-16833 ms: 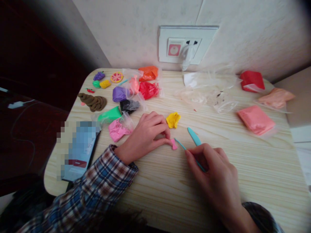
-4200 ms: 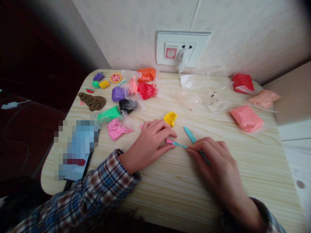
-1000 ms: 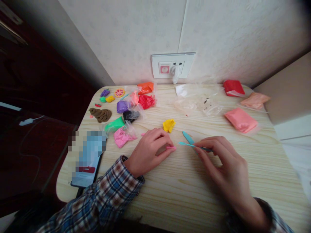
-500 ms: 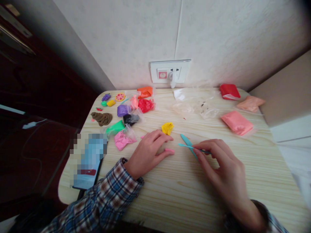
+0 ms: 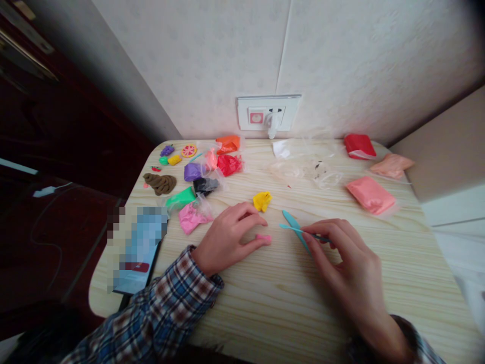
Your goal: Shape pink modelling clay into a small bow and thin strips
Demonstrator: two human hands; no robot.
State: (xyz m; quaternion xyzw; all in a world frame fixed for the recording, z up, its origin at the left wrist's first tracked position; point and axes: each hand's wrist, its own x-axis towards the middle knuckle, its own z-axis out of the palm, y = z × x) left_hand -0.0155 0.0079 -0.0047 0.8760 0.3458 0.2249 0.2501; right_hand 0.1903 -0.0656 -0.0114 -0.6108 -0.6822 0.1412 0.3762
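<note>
Over there I have my bare left hand arched, thumb and forefinger parted — blue-brown plaid sleeve behind — and my bare right hand pinching, thumb toward forefinger.

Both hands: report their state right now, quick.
Left hand: open, fingers apart, thumb against the small pink piece.
Right hand: closed, holding the thin blue stick.

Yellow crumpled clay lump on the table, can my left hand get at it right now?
Probably yes: the yellow lump lies just beyond the left hand, with nothing visible between them.
</note>
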